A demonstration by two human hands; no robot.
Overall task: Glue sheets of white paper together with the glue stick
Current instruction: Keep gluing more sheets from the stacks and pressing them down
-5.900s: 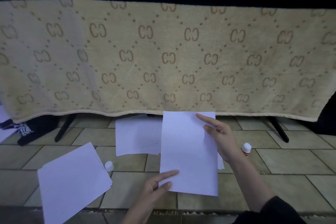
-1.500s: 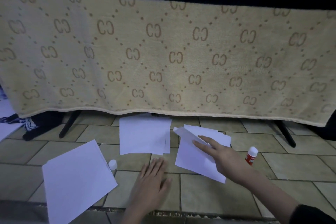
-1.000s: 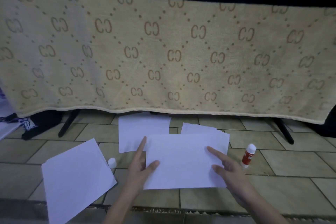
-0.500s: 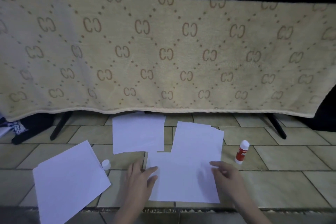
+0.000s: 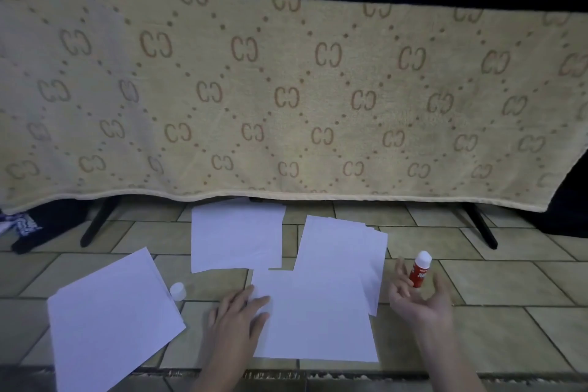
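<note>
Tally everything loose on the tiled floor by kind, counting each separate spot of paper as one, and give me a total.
Paper spots: 4: left stack, back sheet, front sheet, right stack
Glue stick: 1
White cap: 1
Total: 6
How many sheets lie in each stack cannot be told.

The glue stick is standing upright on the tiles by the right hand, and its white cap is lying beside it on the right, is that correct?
Not quite. The head view shows the glue stick upright by the right hand, but the white cap stands far to the left, beside the angled paper stack.
</note>
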